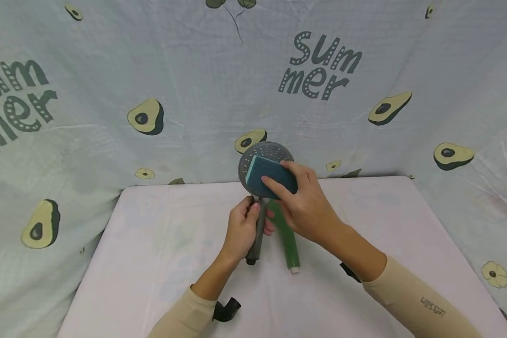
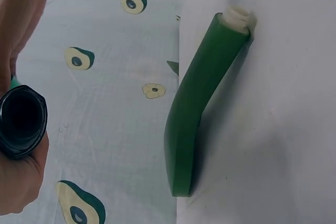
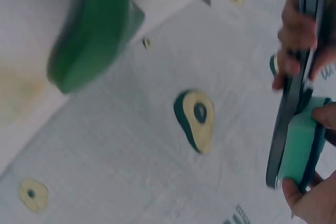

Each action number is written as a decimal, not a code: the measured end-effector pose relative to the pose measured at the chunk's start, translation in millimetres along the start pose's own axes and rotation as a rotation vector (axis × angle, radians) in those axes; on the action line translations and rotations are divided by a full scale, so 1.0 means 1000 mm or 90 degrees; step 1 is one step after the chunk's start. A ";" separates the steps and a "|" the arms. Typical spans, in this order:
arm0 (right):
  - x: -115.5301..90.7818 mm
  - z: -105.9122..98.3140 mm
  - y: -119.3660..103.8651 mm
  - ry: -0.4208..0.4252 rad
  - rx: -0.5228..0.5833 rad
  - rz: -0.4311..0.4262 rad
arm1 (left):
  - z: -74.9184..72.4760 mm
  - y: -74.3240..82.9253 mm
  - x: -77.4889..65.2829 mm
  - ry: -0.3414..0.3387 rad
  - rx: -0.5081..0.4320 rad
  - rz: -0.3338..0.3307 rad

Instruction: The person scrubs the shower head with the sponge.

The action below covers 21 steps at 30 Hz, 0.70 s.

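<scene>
My left hand [image 1: 241, 227] grips the handle of a grey shower head [image 1: 246, 162], holding it raised with the nozzle face towards the head camera. My right hand [image 1: 308, 204] pinches a sponge [image 1: 268, 169] with a dark blue side and a lighter teal side. The sponge lies flat over the lower right of the nozzle face. In the right wrist view, the teal side of the sponge [image 3: 298, 145] is against the shower head's face. The round open handle end [image 2: 22, 121] shows in the left wrist view. Behind the grey handle lies a green shower head [image 1: 289, 244].
The green shower head's white threaded end [image 2: 237, 18] points towards the near side of the white-covered table [image 1: 165, 263]. A cloth wall [image 1: 219, 103] printed with avocados rises behind the table. A black piece [image 1: 228, 310] shows beside the left sleeve.
</scene>
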State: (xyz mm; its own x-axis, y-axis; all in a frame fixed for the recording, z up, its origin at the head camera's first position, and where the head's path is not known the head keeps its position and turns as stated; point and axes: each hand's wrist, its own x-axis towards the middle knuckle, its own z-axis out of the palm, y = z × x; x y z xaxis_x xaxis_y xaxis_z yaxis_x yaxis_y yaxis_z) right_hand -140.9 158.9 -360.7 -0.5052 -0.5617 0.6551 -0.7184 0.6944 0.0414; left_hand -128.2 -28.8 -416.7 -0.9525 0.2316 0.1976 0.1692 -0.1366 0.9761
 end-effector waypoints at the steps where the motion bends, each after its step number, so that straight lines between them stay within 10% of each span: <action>1: -0.005 0.003 -0.004 -0.001 0.002 0.002 | 0.000 0.000 0.001 0.003 -0.002 0.000; 21: 0.018 -0.014 0.029 0.069 -0.004 0.080 | 0.003 0.002 0.000 0.020 -0.028 -0.008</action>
State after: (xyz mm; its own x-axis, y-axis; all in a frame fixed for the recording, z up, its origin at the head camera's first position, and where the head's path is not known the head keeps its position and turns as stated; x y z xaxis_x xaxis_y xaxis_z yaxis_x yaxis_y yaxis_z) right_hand -164.3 175.2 -337.5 -0.5357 -0.4190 0.7331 -0.6502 0.7586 -0.0415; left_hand -126.8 -26.5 -414.7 -0.9624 0.2027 0.1811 0.1459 -0.1768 0.9734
